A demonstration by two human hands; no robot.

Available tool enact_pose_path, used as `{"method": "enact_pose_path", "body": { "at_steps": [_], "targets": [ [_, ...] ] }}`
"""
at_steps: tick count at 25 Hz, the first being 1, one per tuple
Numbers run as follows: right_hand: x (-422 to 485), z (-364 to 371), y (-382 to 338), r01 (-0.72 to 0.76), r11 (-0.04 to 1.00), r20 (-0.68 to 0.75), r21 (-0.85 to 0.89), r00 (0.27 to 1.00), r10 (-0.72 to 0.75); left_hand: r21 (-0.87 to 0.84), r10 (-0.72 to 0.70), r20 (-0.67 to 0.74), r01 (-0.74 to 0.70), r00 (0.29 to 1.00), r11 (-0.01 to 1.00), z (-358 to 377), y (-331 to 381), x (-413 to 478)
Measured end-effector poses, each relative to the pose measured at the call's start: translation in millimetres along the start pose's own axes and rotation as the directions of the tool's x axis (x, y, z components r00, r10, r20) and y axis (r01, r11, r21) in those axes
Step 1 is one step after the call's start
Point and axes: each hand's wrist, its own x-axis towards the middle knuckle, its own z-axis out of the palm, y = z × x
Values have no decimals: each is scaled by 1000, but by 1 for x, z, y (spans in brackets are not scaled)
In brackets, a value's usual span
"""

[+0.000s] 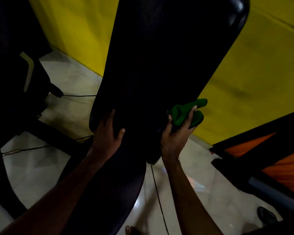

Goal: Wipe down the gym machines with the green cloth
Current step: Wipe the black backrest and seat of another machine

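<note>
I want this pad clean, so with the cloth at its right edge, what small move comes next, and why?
Probably sweep the green cloth leftward across the black back pad. The right hand grips it bunched at the pad's lower right edge, and the left hand rests on the lower left edge, so the face between them is the nearest stretch.

1 grn cloth (185, 112), 2 grips (107, 133) (176, 134)
</note>
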Motion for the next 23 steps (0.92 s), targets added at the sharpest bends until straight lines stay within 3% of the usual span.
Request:
{"method": "enact_pose_path", "body": {
  "at_steps": [3,6,8,11,13,15,18,23],
  "targets": [
    [28,-10,-10,176,982,44,-70,984,-173,-59,179,-85,-184,980,981,-32,52,55],
    [43,-16,-11,314,925,140,-216,947,-289,-132,140,8,-138,990,982,-46,69,80],
    [39,-18,-5,450,831,241,-326,890,-387,-150,133,89,-119,987,981,-52,68,76],
    [30,-19,8,634,654,430,-413,769,-473,-132,134,42,-128,990,983,-66,68,77],
    [34,-12,0,636,642,443,-428,767,-464,-86,136,11,-134,991,987,-81,75,83],
    [41,2,-30,602,703,406,-378,790,-458,-50,148,62,-145,987,988,-98,81,88],
    [68,33,-84,572,808,375,-142,786,-491,-71,158,120,-150,980,986,-121,86,99],
    [128,51,-141,721,689,340,-72,668,-662,-52,119,344,-107,932,993,-134,101,112]
  ]
}}
